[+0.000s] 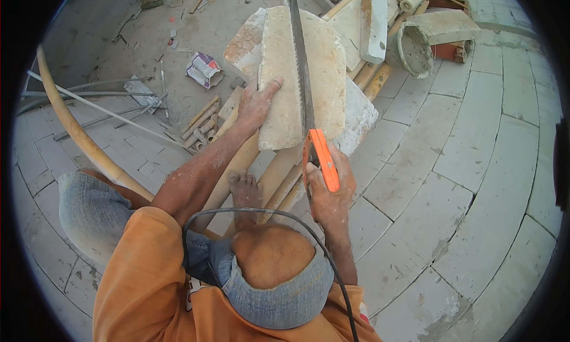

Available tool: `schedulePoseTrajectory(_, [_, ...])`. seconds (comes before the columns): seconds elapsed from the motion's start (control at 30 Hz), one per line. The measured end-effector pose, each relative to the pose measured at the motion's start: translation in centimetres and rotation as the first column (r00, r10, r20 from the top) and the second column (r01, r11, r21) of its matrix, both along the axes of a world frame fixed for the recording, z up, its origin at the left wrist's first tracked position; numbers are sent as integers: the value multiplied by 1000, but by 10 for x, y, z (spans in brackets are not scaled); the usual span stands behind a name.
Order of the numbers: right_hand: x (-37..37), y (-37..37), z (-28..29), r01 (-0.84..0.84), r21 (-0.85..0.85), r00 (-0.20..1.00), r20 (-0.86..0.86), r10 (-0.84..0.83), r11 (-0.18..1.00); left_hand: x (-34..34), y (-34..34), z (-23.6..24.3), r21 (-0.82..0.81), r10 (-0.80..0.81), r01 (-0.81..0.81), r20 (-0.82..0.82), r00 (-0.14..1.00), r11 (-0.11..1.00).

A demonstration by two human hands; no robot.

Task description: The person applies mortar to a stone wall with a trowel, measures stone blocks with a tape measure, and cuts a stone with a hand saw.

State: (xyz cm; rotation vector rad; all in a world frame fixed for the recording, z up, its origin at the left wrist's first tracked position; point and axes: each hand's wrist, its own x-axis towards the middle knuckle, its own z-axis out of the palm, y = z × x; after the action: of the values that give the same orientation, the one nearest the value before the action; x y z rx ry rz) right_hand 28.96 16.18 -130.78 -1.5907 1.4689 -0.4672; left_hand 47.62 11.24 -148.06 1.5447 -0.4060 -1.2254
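A hand saw [304,83] with an orange handle lies across a pale, rough-faced block [278,74], its toothed blade pointing away from me. My right hand [333,190] is closed round the saw's handle at the block's near edge. On the left, my left hand [256,109] grips the block's side edge, with the thumb on its top face; the other fingers are partly hidden. Beneath the block lies a whitish, chipped slab [360,115], sticking out at the right. Whether the blade has cut into the block I cannot tell.
Bamboo poles [278,174] run under the slab, beside my bare foot. A mortar-crusted bucket [414,49] lies tipped at the far right, near a white block [373,30]. Left are a curved bamboo pole [89,137], metal bars and a crumpled bag [204,70]. A black cable [261,210] crosses my lap.
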Motion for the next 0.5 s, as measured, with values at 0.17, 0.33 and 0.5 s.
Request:
schedulePoseTrajectory(0.17, [-10,17,-2,20,87,1000,-9,-19,996,5,3,-15,28,57,-57,14,998,998])
schedulePoseTrajectory(0.33, [-76,90,-23,-22,-141,1000,-17,19,990,0,-5,1,13,38,-37,-59,998,999])
schedulePoseTrajectory(0.5, [8,-17,-12,-61,-50,998,2,61,997,-1,-3,14,-45,60,-61,-25,998,997])
